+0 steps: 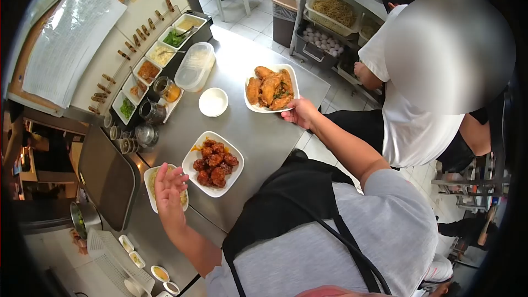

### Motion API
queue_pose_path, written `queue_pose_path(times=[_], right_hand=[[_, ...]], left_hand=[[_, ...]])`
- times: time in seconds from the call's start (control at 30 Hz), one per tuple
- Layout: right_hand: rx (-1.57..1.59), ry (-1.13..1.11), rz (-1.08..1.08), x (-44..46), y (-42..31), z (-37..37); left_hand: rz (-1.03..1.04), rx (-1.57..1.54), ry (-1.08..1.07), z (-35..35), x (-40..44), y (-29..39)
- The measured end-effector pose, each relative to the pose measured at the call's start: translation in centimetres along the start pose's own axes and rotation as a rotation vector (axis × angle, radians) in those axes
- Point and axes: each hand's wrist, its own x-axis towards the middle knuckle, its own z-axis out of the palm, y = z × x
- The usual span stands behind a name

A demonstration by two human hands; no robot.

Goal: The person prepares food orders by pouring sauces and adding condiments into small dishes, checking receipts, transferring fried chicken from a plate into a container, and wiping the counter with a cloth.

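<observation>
My right hand (301, 113) grips the near corner of a white square bowl (257, 106), with the thumb on its rim. Golden fried chicken pieces (270, 88) with some dark green leaves fill this bowl. My left hand (170, 192) is raised with its fingers apart and holds nothing. Partly hidden behind it is a white dish (149, 179) with pale yellowish food in it. Between my hands, another white square bowl (220, 191) stands on the steel counter (242, 148), holding dark red glazed chicken pieces (213, 164).
A small white bowl (213, 102) and a lidded plastic container (196, 67) stand beyond. Topping tubs (148, 70) and glass jars (152, 111) line the wall. A dark tray (107, 176) lies at left. A person in a white shirt (421, 137) stands close on the right.
</observation>
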Motion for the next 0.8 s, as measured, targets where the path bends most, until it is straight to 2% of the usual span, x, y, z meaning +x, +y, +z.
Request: queue_pose_path(times=[0.1, 0.13, 0.17, 0.2, 0.27, 0.3, 0.37, 0.4, 0.43, 0.47, 0.5, 0.53, 0.57, 0.6, 0.67, 0.73, 0.77, 0.8], right_hand=[[-0.125, -0.114, 0.143, 1.8, 0.0, -0.5], [-0.203, -0.163, 0.096, 3.5, 0.8, -1.6], [-0.271, -0.124, 0.036, 1.3, -0.6, -0.6], [-0.394, -0.130, 0.083, -0.7, -3.0, -0.3], [-0.917, 0.105, -0.278, -4.6, -7.4, -0.4], [-1.032, 0.279, -0.775, -5.4, -10.0, -2.3], [-1.007, 0.485, -1.198, -13.0, -17.1, -4.0], [-0.556, 0.334, -1.401, -14.8, -20.2, -7.4], [-0.440, 0.498, -1.545, -19.1, -23.1, -9.5], [-0.521, 0.863, -1.609, -23.2, -25.7, -12.6], [-0.312, 0.826, -1.740, -27.5, -26.8, -13.4], [-0.193, 0.806, -1.804, -31.7, -28.0, -14.7], [-0.090, 0.845, -1.892, -34.9, -28.9, -15.6], [0.019, 0.878, -1.973, -37.5, -29.8, -17.2], [0.212, 0.840, -1.828, -42.9, -32.8, -26.1], [-0.012, 0.839, -1.928, -47.7, -32.6, -28.2], [-0.451, 0.934, -1.852, -49.9, -34.0, -33.5], [-0.399, 1.095, -1.990, -48.5, -33.5, -30.5]], left_hand=[[-0.222, 0.124, 0.179, 0.1, -0.9, 1.4], [-0.162, 0.059, 0.122, -0.7, -1.1, 0.6], [-0.173, 0.105, 0.100, -1.2, -1.4, 0.4], [-0.160, 0.044, 0.097, -2.4, -1.3, -0.3], [-0.151, 0.080, 0.130, -0.6, -1.5, 1.7], [-0.092, 0.088, 0.085, -1.5, -0.8, 0.7], [-0.030, 0.064, 0.000, -5.4, -0.5, -0.9], [-0.023, 0.019, -0.076, -7.4, 0.7, -1.6], [-0.018, -0.030, -0.166, -9.0, 2.9, -2.4], [-0.015, -0.092, -0.261, -10.0, 5.4, -3.7], [-0.018, -0.152, -0.348, -10.5, 7.5, -4.8], [-0.021, -0.211, -0.419, -10.3, 8.7, -5.6], [-0.205, -0.061, -0.084, -3.6, 6.6, -0.7], [-0.108, -0.019, -0.176, -2.4, 7.4, -0.7], [0.082, 0.072, -0.368, 0.1, 9.0, -1.5], [-0.062, 0.187, -0.143, 5.3, 10.0, -2.1], [-0.038, 0.152, -0.230, 8.3, 10.0, -2.1], [-0.060, 0.071, -0.273, 12.3, 9.4, -1.1]])
